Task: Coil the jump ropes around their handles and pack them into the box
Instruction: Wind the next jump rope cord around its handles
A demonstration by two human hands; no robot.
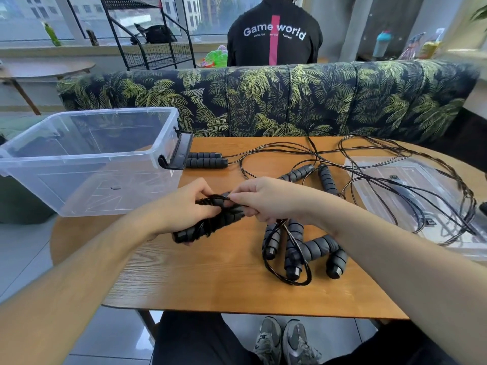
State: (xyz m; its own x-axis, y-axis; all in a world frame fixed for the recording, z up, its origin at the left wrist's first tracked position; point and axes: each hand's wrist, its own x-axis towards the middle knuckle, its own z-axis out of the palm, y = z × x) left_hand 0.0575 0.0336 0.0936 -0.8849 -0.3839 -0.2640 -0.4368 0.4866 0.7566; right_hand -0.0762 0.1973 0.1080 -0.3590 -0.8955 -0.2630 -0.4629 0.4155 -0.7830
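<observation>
Our left hand (pixel 188 206) curls around a pair of grey foam handles (pixel 210 225) held together, with black cord already wound around them, while our right hand (pixel 266 201) pinches the cord (pixel 218 197) at the upper end of that bundle between thumb and fingertips, the other fingers folded in. The bundle sits just above the wooden table (pixel 210 280), tilted from lower left to upper right. Just right of it, near our right wrist, lie four more handles (pixel 303 248) in a loose cluster with a loop of cord (pixel 287 275) draped over them. Farther back, two handles (pixel 311 175) lie splayed apart, and another pair (pixel 207 159) lies side by side, touching the black latch of the clear plastic box (pixel 87 159). The box stands on the table's left end, partly overhanging the edge, and nothing shows inside it. Long tangled cords (pixel 382 154) run across the right side of the table and over the clear lid (pixel 411 196) lying flat there. Beyond the table stands a palm-print sofa (pixel 263 98), and behind it a person in a black shirt (pixel 274 35) faces away.
</observation>
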